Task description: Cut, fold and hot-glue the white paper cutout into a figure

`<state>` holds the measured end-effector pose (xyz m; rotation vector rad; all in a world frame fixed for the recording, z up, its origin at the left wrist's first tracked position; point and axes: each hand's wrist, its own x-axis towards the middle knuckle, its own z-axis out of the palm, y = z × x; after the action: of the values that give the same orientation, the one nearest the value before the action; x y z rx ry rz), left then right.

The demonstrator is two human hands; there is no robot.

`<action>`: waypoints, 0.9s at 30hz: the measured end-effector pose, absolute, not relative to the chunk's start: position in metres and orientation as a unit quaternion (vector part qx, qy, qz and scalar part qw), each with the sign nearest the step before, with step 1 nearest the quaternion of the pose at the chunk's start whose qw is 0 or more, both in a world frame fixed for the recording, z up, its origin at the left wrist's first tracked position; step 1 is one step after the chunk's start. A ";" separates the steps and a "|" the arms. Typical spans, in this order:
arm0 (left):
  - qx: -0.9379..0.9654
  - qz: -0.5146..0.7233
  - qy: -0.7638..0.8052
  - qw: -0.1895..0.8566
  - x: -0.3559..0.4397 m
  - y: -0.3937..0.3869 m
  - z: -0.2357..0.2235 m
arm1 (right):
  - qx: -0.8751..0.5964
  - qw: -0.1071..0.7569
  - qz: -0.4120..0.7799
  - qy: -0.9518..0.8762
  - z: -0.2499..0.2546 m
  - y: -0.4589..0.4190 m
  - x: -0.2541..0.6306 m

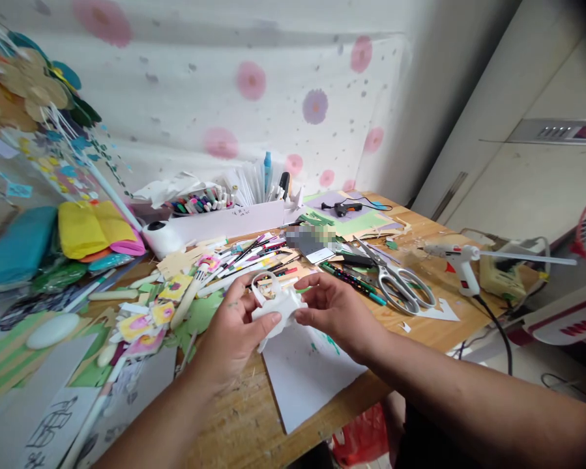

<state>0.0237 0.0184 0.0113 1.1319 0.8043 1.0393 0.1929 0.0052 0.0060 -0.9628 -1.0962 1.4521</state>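
A small white object with a looped strip, its exact kind unclear, is held above the table between my two hands. My left hand grips its left side, with the thumb across the front and the fingers behind. On the other side, my right hand pinches its right edge between thumb and fingertips. Below them lies a white sheet of paper with green marks. Large grey-handled scissors rest open to the right of my right hand, near dotted pencils.
A white glue gun with a glue stick stands at the right, its cord hanging off the table. A black glue gun lies at the back. Paper flowers and scraps crowd the left. A box of markers stands behind.
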 end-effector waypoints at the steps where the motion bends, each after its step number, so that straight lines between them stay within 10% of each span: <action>1: 0.498 0.463 0.358 0.640 0.022 0.020 0.011 | -0.409 0.501 0.597 -0.474 0.004 0.005 0.193; 14: 0.468 0.527 0.415 0.575 0.012 0.027 0.019 | -0.496 0.126 0.333 -0.792 0.022 0.005 0.244; 27: 0.405 0.564 0.376 0.613 0.027 0.015 0.021 | -0.406 0.322 0.587 -0.622 -0.002 -0.002 0.180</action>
<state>0.0273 0.0145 0.0209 0.9334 0.8680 1.3007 0.1798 -0.0022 -0.0021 -1.0653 -1.6336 1.5408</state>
